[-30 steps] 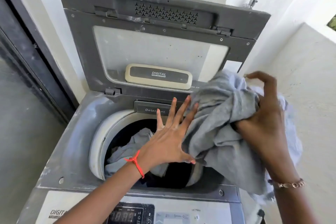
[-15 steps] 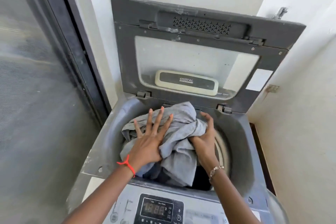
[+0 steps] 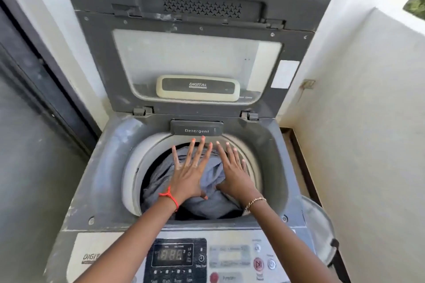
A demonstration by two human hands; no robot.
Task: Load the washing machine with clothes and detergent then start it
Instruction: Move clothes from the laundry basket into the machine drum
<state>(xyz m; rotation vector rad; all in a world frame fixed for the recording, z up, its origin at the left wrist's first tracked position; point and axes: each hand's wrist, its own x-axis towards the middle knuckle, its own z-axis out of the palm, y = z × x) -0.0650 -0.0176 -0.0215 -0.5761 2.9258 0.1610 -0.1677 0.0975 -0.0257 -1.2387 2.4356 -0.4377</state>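
Head view: grey clothes, bundled at 3 o'clock a second ago, now fill the drum; left hand and right hand press down, fingers spread. Detergent next.

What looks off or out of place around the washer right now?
Nothing spilled or askew. The lid stands fully open, the Detergent drawer is shut, and both hands lie flat over the grey clothes in the drum. The casing is only dusty and scuffed.

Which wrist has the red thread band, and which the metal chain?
The left hand has the red thread band at its wrist. The right hand has the gold-coloured chain bracelet. Both hands lie flat, fingers spread, on the grey clothes.
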